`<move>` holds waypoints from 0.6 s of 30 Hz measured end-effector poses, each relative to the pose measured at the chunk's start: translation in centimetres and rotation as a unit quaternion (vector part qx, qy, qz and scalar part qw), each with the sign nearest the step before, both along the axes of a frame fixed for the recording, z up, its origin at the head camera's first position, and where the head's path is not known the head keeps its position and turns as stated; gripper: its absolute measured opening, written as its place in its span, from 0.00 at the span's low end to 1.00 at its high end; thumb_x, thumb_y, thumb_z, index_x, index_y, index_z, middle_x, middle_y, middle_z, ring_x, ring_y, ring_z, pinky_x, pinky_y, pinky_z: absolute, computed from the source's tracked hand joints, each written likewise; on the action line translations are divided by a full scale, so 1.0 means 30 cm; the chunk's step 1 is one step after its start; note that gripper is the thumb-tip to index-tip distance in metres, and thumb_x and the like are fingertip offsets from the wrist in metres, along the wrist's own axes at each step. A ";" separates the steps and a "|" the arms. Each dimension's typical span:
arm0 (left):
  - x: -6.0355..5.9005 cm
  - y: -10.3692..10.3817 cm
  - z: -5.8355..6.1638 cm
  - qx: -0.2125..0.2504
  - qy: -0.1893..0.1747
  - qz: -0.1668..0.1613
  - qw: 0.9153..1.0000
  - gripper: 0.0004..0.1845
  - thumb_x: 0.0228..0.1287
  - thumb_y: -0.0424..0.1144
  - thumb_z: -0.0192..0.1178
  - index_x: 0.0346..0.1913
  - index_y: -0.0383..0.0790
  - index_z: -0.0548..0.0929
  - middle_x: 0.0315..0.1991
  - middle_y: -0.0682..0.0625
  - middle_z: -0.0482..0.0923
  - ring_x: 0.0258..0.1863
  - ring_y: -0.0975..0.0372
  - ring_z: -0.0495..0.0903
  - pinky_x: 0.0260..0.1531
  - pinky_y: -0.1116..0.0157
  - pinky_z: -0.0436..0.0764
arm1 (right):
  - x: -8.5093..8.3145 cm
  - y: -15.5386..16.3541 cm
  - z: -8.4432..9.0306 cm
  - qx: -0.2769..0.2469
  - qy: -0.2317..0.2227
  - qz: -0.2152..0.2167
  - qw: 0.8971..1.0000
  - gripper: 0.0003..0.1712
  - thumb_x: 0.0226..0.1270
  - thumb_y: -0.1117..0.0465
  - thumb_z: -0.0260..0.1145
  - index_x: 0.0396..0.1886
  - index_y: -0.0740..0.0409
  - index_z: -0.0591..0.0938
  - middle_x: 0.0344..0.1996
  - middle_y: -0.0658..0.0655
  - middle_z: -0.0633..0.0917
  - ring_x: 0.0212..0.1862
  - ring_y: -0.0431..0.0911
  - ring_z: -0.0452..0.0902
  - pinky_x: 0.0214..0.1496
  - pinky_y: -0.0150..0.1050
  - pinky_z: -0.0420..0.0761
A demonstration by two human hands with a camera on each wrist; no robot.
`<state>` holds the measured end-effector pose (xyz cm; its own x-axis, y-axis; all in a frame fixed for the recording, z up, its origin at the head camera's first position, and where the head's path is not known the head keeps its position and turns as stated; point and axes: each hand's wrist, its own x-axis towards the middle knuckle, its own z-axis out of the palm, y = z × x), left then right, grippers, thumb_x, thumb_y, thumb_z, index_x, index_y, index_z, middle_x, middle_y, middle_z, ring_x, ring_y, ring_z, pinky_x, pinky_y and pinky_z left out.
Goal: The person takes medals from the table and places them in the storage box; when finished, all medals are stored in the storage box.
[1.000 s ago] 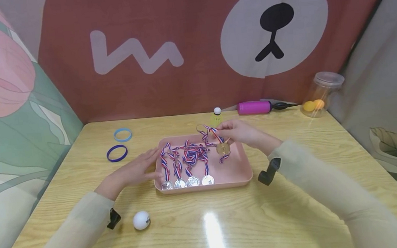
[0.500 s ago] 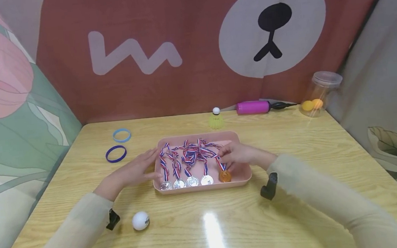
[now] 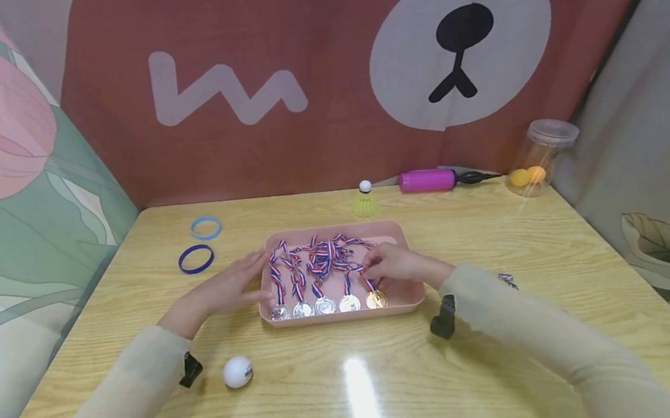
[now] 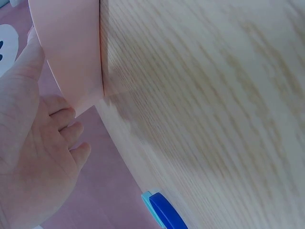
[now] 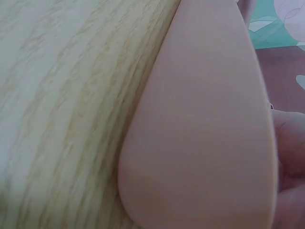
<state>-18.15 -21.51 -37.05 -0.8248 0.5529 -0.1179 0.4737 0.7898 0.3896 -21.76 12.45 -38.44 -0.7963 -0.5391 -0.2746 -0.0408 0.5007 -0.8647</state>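
Observation:
A pink tray (image 3: 401, 300) holds several medals on red, white and blue ribbons. Silver medals (image 3: 325, 305) stand in a row along its near side, their ribbons (image 3: 324, 260) bunched behind them. At the row's right end lies a gold medal (image 3: 376, 299). My right hand (image 3: 397, 262) pinches that medal's ribbon just above the disc, inside the tray. Against the tray's left side rests my left hand (image 3: 227, 288), fingers fairly straight along the rim. The left wrist view shows this hand (image 4: 40, 157) touching the tray wall (image 4: 71, 43). In the right wrist view, the tray wall (image 5: 200, 119) hides most of the right hand.
A white ball (image 3: 238, 372) lies front left. Two wristbands, light blue (image 3: 206, 228) and dark blue (image 3: 196, 258), lie back left. Behind the tray are a shuttlecock (image 3: 365, 201), a magenta pump (image 3: 427, 180) and a jar (image 3: 547, 148). A ribbon scrap (image 3: 507, 280) shows beside the right sleeve.
My right hand has brought the gold medal from above the tray's back right down to the right end of the front row, then slightly left. My left hand has stayed put.

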 end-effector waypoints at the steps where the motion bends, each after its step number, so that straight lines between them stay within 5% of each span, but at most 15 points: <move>1: 0.000 0.000 0.001 0.000 0.000 -0.001 1.000 0.46 0.61 0.58 0.55 0.72 0.37 0.46 0.70 0.34 0.43 0.67 0.40 0.44 0.64 0.45 0.46 | 0.000 -0.002 0.001 0.002 0.003 0.001 1.000 0.04 0.59 0.71 0.62 0.32 0.70 0.78 0.21 0.56 0.80 0.23 0.43 0.76 0.29 0.38 0.82; 18: 0.003 0.002 0.008 -0.002 0.005 -0.003 1.000 0.45 0.62 0.57 0.54 0.72 0.35 0.47 0.69 0.32 0.44 0.67 0.40 0.44 0.64 0.44 0.46 | -0.011 -0.013 0.007 0.025 0.016 -0.001 1.000 0.04 0.56 0.74 0.64 0.32 0.71 0.78 0.20 0.57 0.81 0.20 0.45 0.78 0.27 0.41 0.83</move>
<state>-18.05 -21.46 -36.81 -0.8223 0.5580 -0.1118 0.4826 0.7879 0.3826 -22.08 12.06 -38.23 -0.8064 -0.5227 -0.2765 -0.0658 0.5441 -0.8365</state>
